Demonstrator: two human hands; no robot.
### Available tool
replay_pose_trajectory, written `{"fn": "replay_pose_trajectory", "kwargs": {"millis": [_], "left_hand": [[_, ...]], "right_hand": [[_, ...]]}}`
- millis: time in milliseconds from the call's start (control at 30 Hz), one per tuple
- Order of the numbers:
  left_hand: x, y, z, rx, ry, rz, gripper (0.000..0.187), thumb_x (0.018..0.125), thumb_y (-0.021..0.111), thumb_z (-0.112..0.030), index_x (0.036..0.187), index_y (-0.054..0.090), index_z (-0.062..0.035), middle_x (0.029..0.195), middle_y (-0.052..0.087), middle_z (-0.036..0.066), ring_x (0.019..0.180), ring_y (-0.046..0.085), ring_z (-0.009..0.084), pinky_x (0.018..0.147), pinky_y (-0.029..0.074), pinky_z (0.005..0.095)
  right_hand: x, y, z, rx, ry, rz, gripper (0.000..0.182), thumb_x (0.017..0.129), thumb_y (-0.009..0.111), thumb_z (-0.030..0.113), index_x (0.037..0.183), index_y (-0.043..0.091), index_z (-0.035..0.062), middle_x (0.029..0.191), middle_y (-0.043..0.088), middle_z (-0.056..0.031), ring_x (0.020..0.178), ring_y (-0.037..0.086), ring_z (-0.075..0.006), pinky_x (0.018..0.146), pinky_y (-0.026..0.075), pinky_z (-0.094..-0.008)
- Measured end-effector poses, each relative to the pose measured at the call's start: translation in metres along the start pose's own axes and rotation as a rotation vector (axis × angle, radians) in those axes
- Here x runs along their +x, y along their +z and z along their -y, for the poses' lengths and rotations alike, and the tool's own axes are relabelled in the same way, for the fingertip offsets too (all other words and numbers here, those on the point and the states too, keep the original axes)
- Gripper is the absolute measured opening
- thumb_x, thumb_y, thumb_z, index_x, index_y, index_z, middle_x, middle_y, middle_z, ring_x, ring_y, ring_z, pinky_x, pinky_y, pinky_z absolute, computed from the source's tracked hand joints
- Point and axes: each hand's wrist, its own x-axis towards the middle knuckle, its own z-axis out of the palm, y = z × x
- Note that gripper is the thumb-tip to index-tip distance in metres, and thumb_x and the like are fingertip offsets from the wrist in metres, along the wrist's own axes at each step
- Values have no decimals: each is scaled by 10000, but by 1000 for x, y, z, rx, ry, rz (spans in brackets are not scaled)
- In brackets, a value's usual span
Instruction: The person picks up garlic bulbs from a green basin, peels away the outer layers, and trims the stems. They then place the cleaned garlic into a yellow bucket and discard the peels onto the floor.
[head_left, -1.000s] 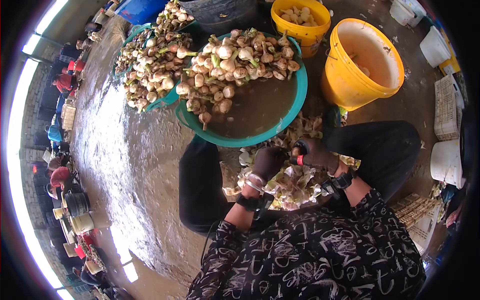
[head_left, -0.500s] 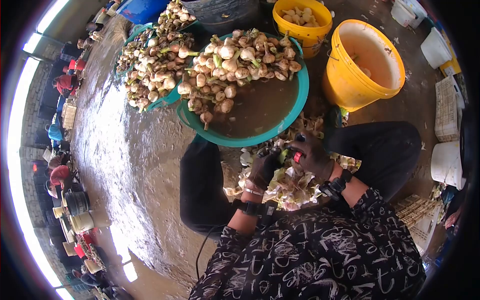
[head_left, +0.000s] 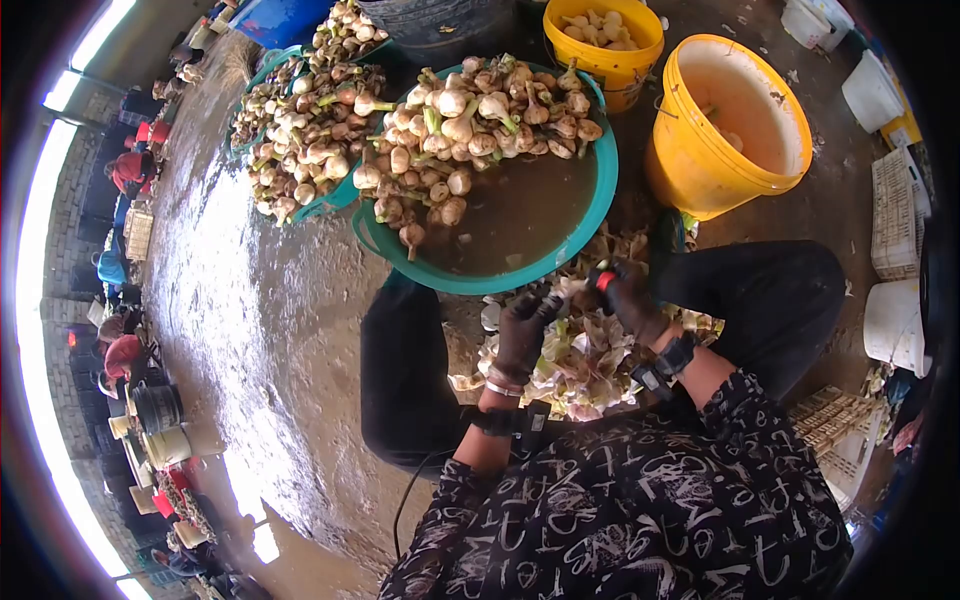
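My left hand (head_left: 525,328), in a dark glove, is closed low over a heap of garlic peelings (head_left: 585,370) between my legs; what its fingers hold is hidden. To its right, my right hand (head_left: 632,302), also gloved, curls around a small red object (head_left: 605,281) that shows at the fingers. A pale pinkish piece of skin (head_left: 570,288) lies in the gap between the hands. Just beyond them stands a teal tub (head_left: 560,268) of brown water, with garlic bulbs (head_left: 470,110) piled along its far and left sides.
A tall yellow bucket (head_left: 690,180) stands right of the tub; a smaller yellow bucket (head_left: 620,85) behind holds pale peeled bulbs. More garlic (head_left: 310,150) fills containers at left. White crates (head_left: 893,215) line the right. Other people (head_left: 130,172) sit along the far left wall across wet floor (head_left: 230,330).
My hands have drawn apart: the right has moved up and to the right with the red object. The green stem that showed between them is out of sight.
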Motion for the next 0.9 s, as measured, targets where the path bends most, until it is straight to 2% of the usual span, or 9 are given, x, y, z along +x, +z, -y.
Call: {"fn": "replay_pose_trajectory", "kwargs": {"millis": [67,200,267,367,400,433,600,700,900], "left_hand": [[-8,4,4,307,593,162,129,777,680,-129,878,658,-51,841,612,21,769,571,136,628,465,252],[-21,-4,0,870,564,434,166,774,665,-131,920,651,-52,990,617,110,864,610,250,750,482,311],[-20,-4,-2,1465,-20,636,335,762,661,-290,1008,635,-65,1060,602,171,924,603,280,804,480,345],[-1,-46,38,1460,131,638,503,732,646,-419,1098,600,-78,1004,635,160,929,612,286,815,481,369],[8,-51,36,1344,426,526,543,723,650,-404,1149,569,-77,919,658,147,900,618,318,784,491,388],[24,-57,31,1199,121,430,434,758,625,-348,1087,589,-68,849,663,140,843,622,351,749,498,402],[126,-89,-28,790,343,-353,386,778,601,-388,946,605,-40,853,640,194,794,621,342,659,462,429],[209,-126,-27,1280,192,-795,484,727,628,-467,993,607,-62,907,647,185,851,622,344,700,482,431],[252,-125,-25,1253,110,-706,523,695,670,-468,1011,590,-60,925,651,154,854,633,323,701,496,418]], "right_hand": [[10,-1,-9,385,126,63,174,829,605,235,797,596,64,610,544,-23,562,556,-134,502,430,-275],[16,-14,-16,550,229,-12,221,876,552,297,856,609,84,675,575,0,547,524,-80,487,414,-210],[24,-17,-35,590,293,21,251,902,511,311,944,614,86,766,621,-7,613,556,-75,535,446,-201],[31,-17,-50,888,294,72,228,894,525,293,937,614,87,762,627,-14,621,565,-77,519,457,-197],[33,-16,-48,812,350,101,229,889,532,286,951,610,80,786,632,-26,643,578,-86,515,466,-199],[37,-13,-45,734,404,137,232,885,538,280,964,605,73,810,637,-39,665,592,-94,512,474,-201],[88,-5,-27,985,286,166,244,839,576,237,988,602,46,887,623,-38,751,592,-161,695,493,-280],[102,-49,92,1348,98,414,288,906,513,275,1053,578,36,895,628,-65,792,603,-195,762,503,-340],[110,-22,62,999,250,148,501,869,498,521,1042,584,58,746,615,-28,601,585,-164,539,483,-295]]}}
